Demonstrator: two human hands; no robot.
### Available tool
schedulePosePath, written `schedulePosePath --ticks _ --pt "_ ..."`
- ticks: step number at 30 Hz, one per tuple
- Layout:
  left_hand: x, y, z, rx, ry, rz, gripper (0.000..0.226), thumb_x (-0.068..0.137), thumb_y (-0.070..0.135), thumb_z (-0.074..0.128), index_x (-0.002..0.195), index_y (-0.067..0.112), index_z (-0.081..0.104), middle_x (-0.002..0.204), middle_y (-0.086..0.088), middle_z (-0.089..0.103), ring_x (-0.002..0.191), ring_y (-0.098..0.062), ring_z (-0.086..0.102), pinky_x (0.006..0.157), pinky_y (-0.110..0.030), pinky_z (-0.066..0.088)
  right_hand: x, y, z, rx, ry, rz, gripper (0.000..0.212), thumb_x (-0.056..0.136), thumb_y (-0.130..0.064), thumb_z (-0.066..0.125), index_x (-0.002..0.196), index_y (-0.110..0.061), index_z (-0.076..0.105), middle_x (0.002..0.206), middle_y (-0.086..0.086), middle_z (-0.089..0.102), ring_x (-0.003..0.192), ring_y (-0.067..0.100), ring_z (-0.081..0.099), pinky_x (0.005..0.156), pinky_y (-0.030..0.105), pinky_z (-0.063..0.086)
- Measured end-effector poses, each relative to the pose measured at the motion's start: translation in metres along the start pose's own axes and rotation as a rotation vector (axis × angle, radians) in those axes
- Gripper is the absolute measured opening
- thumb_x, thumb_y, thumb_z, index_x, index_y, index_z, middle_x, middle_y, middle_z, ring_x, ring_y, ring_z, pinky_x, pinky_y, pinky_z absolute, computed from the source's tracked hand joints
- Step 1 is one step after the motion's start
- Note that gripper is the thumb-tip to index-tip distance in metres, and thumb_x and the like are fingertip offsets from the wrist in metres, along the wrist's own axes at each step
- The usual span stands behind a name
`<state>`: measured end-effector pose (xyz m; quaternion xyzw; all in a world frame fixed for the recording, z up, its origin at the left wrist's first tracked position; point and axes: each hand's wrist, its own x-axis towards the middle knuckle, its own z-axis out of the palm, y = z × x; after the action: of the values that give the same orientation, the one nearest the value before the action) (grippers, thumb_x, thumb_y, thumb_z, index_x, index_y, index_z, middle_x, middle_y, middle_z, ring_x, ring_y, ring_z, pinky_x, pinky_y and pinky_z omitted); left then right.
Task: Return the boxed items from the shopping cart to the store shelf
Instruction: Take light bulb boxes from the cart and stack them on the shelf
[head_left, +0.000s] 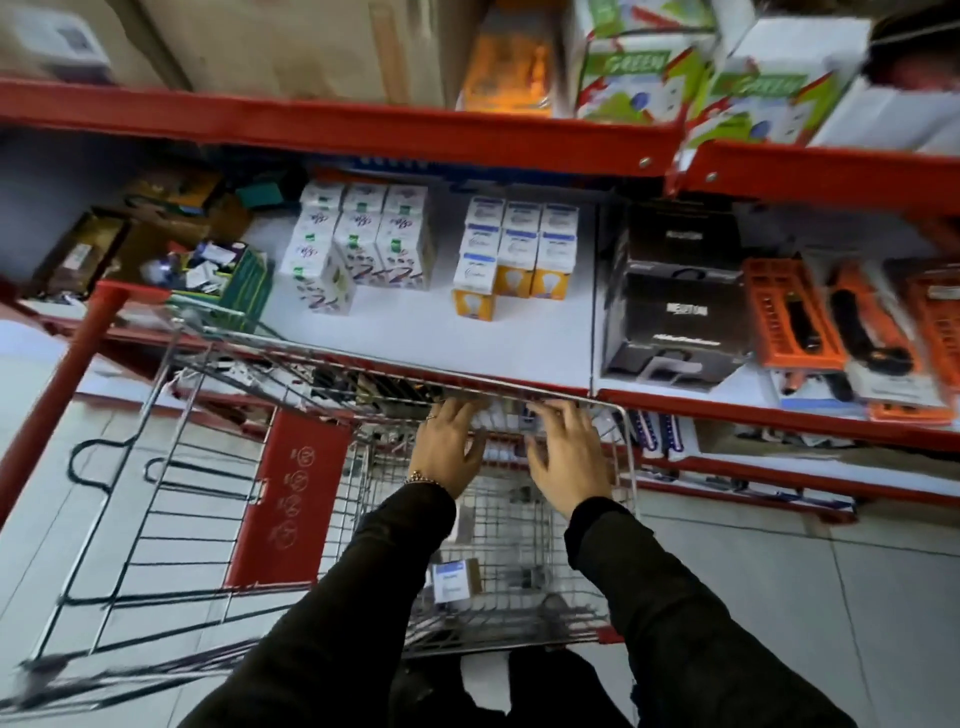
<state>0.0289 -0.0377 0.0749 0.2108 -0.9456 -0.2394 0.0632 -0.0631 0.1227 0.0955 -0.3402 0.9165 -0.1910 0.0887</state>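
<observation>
My left hand (451, 448) and my right hand (563, 454) both reach down into the far end of a wire shopping cart (628, 467), fingers spread, over small boxes (501, 423) that are blurred and mostly hidden. I cannot tell if either hand grips a box. One white-and-blue box (456, 579) lies on the cart floor near me. On the white shelf (415, 332) above the cart stand a group of white-and-blue bulb boxes with orange fronts (514, 249) and a group of white boxes with purple print (358, 244).
The cart's red child-seat flap (291, 499) stands to the left. Black boxes (675, 296) and orange packaged tools (795, 317) fill the shelf's right part. A red upright post (67, 379) is at left. Green-labelled boxes (634, 67) sit on the upper shelf.
</observation>
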Motion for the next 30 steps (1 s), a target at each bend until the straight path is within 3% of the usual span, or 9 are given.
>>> schedulePosePath --ticks 3,10,15,19,24,30 --pt "-0.019 -0.047 0.003 0.051 -0.078 -0.078 0.039 0.088 0.026 0.056 0.126 0.017 0.057 0.120 -0.013 0.061 0.099 -0.036 0.064 0.074 -0.041 0.056 -0.003 -0.023 0.037 -0.012 -0.143 -0.015 0.047 0.094 -0.030 0.056 0.138 -0.018 0.048 0.138 0.008 0.046 0.127 0.030 0.045 0.106 0.044 0.042" --pt "-0.055 -0.135 0.023 0.241 -0.507 -0.214 0.054 0.088 0.029 0.061 0.139 0.023 0.046 0.143 -0.005 0.046 0.127 -0.032 0.047 0.098 -0.042 0.050 -0.005 -0.058 0.127 -0.128 -0.530 -0.039 0.062 0.095 -0.039 0.057 0.148 -0.016 0.034 0.154 0.012 0.032 0.139 0.033 0.034 0.114 0.046 0.033" --pt "-0.064 -0.170 0.060 0.296 -0.722 -0.154 0.077 0.086 0.025 0.068 0.151 0.023 0.027 0.158 -0.002 0.029 0.144 -0.026 0.031 0.115 -0.040 0.036 -0.005 -0.059 0.188 -0.210 -0.664 -0.054 0.058 0.092 -0.004 0.059 0.145 -0.008 0.035 0.150 0.014 0.035 0.134 0.033 0.039 0.104 0.042 0.042" --pt "-0.062 -0.176 0.084 0.313 -0.716 -0.113 0.085 0.083 0.018 0.071 0.153 0.023 0.021 0.156 -0.002 0.032 0.142 -0.025 0.034 0.112 -0.035 0.036 -0.009 -0.056 0.219 -0.236 -0.681 -0.067 0.056 0.089 0.000 0.057 0.142 -0.004 0.039 0.144 0.016 0.039 0.127 0.034 0.042 0.098 0.041 0.046" --pt "-0.058 -0.176 0.088 0.256 -0.656 -0.129 0.063 0.084 0.009 0.064 0.141 0.019 0.039 0.142 -0.002 0.041 0.126 -0.026 0.049 0.093 -0.038 0.051 -0.009 -0.055 0.222 -0.170 -0.666 -0.037 0.063 0.081 -0.008 0.068 0.138 -0.008 0.043 0.144 0.014 0.039 0.128 0.032 0.043 0.100 0.039 0.048" --pt "-0.054 -0.162 0.050 0.300 -0.556 -0.082 0.062 0.080 0.015 0.068 0.138 0.018 0.045 0.140 -0.004 0.038 0.122 -0.029 0.047 0.099 -0.039 0.050 -0.007 -0.064 0.178 -0.153 -0.568 -0.001 0.069 0.079 -0.021 0.075 0.141 -0.013 0.043 0.142 0.008 0.047 0.130 0.028 0.043 0.109 0.039 0.041"
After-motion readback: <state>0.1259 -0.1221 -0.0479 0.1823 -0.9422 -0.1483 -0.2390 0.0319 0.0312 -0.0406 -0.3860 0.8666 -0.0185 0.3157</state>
